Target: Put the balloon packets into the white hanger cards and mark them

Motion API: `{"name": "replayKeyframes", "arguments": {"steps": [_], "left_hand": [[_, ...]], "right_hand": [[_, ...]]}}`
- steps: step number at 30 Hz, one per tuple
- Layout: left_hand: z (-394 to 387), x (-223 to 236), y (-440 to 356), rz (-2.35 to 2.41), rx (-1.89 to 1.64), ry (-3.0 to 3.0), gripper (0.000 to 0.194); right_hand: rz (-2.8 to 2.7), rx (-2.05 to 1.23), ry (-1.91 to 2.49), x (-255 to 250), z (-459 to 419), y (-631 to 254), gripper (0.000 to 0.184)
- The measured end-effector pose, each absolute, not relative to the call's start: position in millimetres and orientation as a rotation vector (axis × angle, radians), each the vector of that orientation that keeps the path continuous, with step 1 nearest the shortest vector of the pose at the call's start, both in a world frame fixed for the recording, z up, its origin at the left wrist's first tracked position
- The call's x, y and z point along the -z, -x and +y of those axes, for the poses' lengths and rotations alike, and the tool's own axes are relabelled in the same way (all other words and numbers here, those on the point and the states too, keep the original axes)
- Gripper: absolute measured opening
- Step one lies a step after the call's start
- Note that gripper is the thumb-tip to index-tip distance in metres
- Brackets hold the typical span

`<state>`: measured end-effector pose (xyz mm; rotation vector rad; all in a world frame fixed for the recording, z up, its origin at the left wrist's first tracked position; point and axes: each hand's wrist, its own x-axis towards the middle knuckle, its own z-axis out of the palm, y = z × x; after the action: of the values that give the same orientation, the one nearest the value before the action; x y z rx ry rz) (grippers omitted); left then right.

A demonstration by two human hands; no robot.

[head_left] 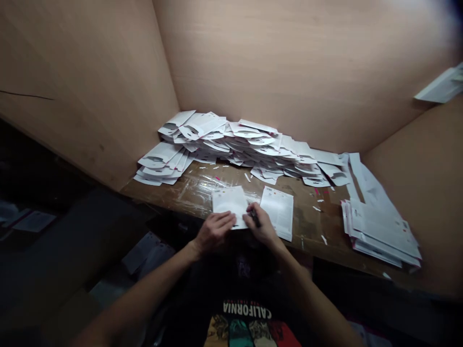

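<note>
A white flat card packet [229,200] with small printed marks lies before me at the table's front edge. My left hand [216,230] is closed on its lower left part, fingers together on top; the thumb is partly hidden. In my right hand [263,226] is a dark, slim, pen-like tool [255,217], its tip too small to make out. That hand's fingers are wrapped round the tool and touch the packet's right side. Just right of it, partly behind my right hand, lies a second white packet [284,212] with fine printing.
Heaped white packets [253,144] line the back panel, with a smaller stack [164,161] at the left. Another stack [383,231] stands at the right front. White and pink paper scraps [316,208] lie on the brown tabletop [307,226]. Wooden panels [271,62] enclose the table.
</note>
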<state>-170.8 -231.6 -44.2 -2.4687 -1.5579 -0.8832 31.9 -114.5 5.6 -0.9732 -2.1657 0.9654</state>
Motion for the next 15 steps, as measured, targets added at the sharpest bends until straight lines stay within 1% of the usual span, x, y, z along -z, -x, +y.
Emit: {"name": "replayKeyframes", "arguments": {"steps": [1,2,4,5,6,9,11,12,13,15], "left_hand": [[-231.0,40.1,162.0,-1.486,0.907,2.499,0.047],[-227.8,33.9,156.1,-1.428,0.864,2.573,0.048],[-211.7,16.3,163.5,-1.439,0.734,2.662,0.057],[-200.1,5.1,180.4,-1.552,0.704,2.615,0.061],[-188.2,-7.5,206.2,-1.714,0.698,2.497,0.06],[-161.0,-47.7,315.8,-2.392,0.745,1.674,0.059],[-151.9,-67.0,384.9,-2.715,0.609,1.279,0.066],[-148.9,-72.0,410.8,-2.858,0.493,1.192,0.073],[-146.4,-73.7,429.6,-2.917,0.459,1.173,0.079],[-142.7,-68.9,446.6,-3.005,0.382,1.197,0.087]], "right_hand": [[-2.077,-1.052,0.955,-11.5,-116.9,-42.9,0.017],[-2.006,-1.066,0.966,-15.7,-118.7,-56.4,0.02],[-1.876,-0.907,1.143,-15.5,-117.8,-88.0,0.024],[-1.831,-0.782,1.262,-10.5,-114.3,-104.0,0.027],[-1.815,-0.649,1.353,-3.1,-109.4,-118.7,0.03],[-2.002,-0.263,1.465,22.4,-96.1,-147.2,0.036],[-2.09,0.016,1.469,31.5,-95.7,-149.3,0.042],[-2.105,0.111,1.439,32.7,-98.3,-144.6,0.044],[-2.118,0.159,1.382,32.3,-102.1,-136.3,0.044],[-2.203,0.131,1.194,29.5,-111.2,-111.7,0.039]]}}
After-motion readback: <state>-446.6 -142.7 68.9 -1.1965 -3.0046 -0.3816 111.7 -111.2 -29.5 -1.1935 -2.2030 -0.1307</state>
